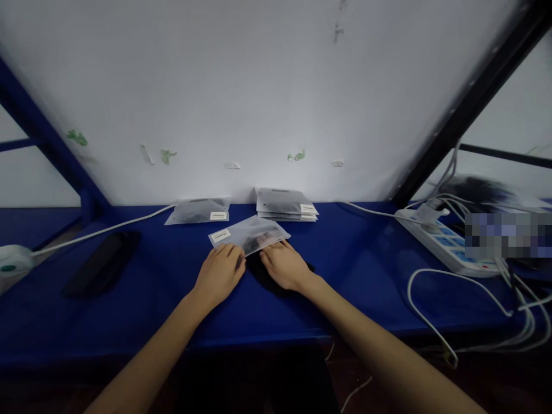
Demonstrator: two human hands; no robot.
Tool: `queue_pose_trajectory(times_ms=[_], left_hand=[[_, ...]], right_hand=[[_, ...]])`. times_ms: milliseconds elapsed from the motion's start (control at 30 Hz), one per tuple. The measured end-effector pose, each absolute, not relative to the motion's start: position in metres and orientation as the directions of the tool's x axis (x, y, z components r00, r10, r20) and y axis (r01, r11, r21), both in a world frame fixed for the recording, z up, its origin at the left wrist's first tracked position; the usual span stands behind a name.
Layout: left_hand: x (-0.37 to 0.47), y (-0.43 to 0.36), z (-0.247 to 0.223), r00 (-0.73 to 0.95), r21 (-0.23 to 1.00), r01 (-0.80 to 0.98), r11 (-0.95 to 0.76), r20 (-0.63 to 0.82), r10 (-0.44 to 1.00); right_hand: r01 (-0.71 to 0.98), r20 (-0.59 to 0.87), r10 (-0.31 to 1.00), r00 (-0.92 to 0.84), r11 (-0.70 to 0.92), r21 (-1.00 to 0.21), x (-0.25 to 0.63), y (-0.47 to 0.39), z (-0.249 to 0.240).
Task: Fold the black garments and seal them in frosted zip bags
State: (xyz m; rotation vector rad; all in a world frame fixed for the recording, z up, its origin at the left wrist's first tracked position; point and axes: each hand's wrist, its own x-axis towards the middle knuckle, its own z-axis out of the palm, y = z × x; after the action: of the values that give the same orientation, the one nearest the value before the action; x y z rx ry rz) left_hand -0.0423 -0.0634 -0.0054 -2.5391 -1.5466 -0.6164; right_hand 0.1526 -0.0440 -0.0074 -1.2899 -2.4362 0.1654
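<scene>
A frosted zip bag [245, 233] with a white barcode label lies tilted in front of me. My left hand [222, 270] is closed on its near edge, fingers curled. My right hand [284, 264] is at the bag's right end, closed at its edge; some fingertips are hidden, and a skin-toned patch shows through the film. Beneath the right hand lies a soft black item [269, 283], mostly covered, its kind unclear. Behind are a stack of similar filled bags [284, 202] and one more bag [198, 210] to the left, each with a label.
On the blue table [366, 305], a dark flat phone-like object [103, 264] lies left, near a white device [15, 259] with a cable. A white power strip [448, 241] and looping white cables [425, 319] are right. A white wall [259, 103] stands behind.
</scene>
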Motion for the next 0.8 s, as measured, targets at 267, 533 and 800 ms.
queue_pose_trajectory(times_ms=[267, 533, 800], left_hand=[[-0.033, -0.097, -0.005, 0.473, 0.159, 0.815, -0.558, 0.375, 0.797], [-0.032, -0.109, -0.006, 0.38, 0.331, 0.787, -0.52, 0.403, 0.833], [-0.031, -0.108, -0.011, 0.451, 0.214, 0.778, -0.591, 0.465, 0.762]], right_hand=[[0.849, 0.3, 0.902, -0.311, 0.405, -0.34, 0.147, -0.069, -0.015], [0.707, 0.196, 0.754, -0.627, 0.656, -0.264, 0.167, -0.083, 0.014], [0.74, 0.302, 0.812, -0.5, 0.582, -0.338, 0.158, -0.061, -0.009]])
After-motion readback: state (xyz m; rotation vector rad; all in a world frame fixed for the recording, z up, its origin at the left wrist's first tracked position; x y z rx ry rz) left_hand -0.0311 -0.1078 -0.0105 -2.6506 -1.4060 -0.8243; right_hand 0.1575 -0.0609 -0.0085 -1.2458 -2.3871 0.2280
